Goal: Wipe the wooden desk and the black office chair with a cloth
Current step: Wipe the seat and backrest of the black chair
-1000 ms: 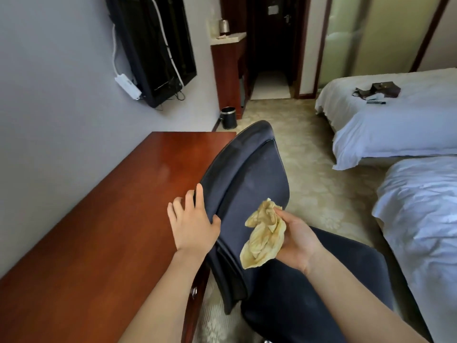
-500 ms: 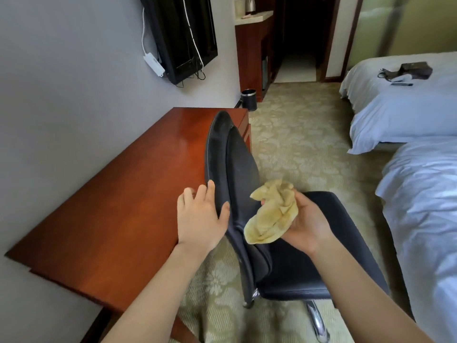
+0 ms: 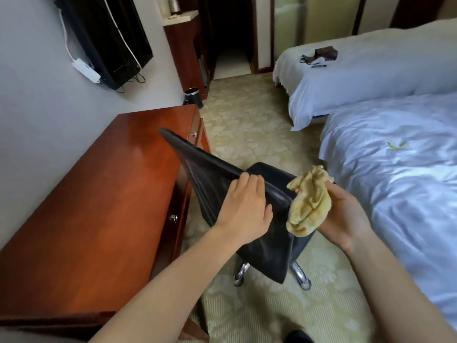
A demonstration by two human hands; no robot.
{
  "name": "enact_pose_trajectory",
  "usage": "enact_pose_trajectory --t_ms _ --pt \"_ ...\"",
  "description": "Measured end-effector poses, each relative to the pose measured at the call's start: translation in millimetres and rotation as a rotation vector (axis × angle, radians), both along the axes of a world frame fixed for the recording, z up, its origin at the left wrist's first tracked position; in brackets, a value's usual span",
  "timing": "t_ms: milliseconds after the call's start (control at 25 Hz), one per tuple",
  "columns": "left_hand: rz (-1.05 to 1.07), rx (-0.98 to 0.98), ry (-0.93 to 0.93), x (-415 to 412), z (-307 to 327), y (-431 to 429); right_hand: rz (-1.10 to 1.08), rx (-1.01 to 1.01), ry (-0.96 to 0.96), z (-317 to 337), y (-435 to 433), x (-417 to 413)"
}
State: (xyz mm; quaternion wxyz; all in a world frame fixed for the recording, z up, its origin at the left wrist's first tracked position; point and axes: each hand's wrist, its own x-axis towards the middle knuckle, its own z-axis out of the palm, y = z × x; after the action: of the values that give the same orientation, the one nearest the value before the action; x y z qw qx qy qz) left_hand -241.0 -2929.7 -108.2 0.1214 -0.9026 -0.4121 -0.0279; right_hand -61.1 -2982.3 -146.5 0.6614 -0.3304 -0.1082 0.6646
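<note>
The black office chair [image 3: 205,174] stands between the wooden desk [image 3: 103,194] and the near bed, its back turned toward me. My left hand [image 3: 243,209] grips the top edge of the chair's backrest, fingers over the rim. My right hand [image 3: 343,214] is just right of the chair and holds a crumpled yellow cloth [image 3: 309,201], which hangs beside the backrest's right end. The chair's seat is mostly hidden behind the backrest; chrome legs show below.
Two white beds, the near bed [image 3: 395,181] and the far bed [image 3: 366,70], fill the right side. A wall TV [image 3: 108,35] with a power strip hangs over the desk. A small black bin [image 3: 193,94] stands on the patterned carpet past the desk's far end.
The chair has swivelled so its back now faces me and sits farther from the desk. My left hand moved from the backrest's side to its top edge. The cloth stayed in my right hand.
</note>
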Motion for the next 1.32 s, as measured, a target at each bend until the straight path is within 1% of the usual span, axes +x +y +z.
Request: enact_pose_trajectory --t_ms 80,160,320,400,480,560,680,720,760,840,920,960,1040,1080,1200,1240,1320 --pt "-0.059 -0.018 -0.015 18 0 -10 -0.137 -0.064 -0.083 -7 -22 11" --pt "-0.100 -0.007 0.013 39 1 -19 -0.253 -0.091 -0.138 -12 -39 19" --pt "-0.150 -0.002 0.045 84 5 -29 -0.307 -0.034 -0.265 -13 -59 30" --pt "-0.140 -0.038 0.040 106 6 -33 -0.327 -0.011 -0.255 -13 -66 41" --pt "-0.113 -0.086 0.005 129 7 -36 -0.355 0.031 -0.188 -15 -74 59" --pt "-0.083 -0.116 -0.029 152 6 -40 -0.353 0.061 -0.211 -16 -82 80" --pt "-0.006 -0.128 -0.059 182 2 -44 -0.282 0.095 -0.367 -14 -92 115" --pt "0.030 -0.138 -0.062 192 3 -44 -0.255 0.100 -0.457 -12 -96 126" --pt "0.069 -0.164 -0.066 203 4 -45 -0.231 0.093 -0.586 -11 -99 140" --pt "0.129 -0.233 -0.108 225 5 -49 -0.185 0.068 -0.925 -12 -105 169" --pt "0.171 -0.292 -0.233 237 -1 -56 -0.115 0.045 -1.228 -12 -107 191" --pt "0.202 -0.313 -0.348 240 -7 -65 -0.081 0.045 -1.339 -10 -108 201" --pt "0.293 -0.386 -0.614 239 -22 -85 -0.032 0.104 -1.479 -6 -106 211" --pt "0.334 -0.470 -0.741 235 -31 -95 -0.004 0.155 -1.531 -4 -104 212" --pt "0.424 -0.925 -1.211 214 -50 -125 0.140 0.347 -1.656 -4 -97 203" --pt "0.470 -1.011 -1.322 206 -54 -134 0.194 0.425 -1.664 -4 -96 196" --pt "0.548 -1.045 -1.436 191 -59 -146 0.265 0.563 -1.657 -6 -95 179"
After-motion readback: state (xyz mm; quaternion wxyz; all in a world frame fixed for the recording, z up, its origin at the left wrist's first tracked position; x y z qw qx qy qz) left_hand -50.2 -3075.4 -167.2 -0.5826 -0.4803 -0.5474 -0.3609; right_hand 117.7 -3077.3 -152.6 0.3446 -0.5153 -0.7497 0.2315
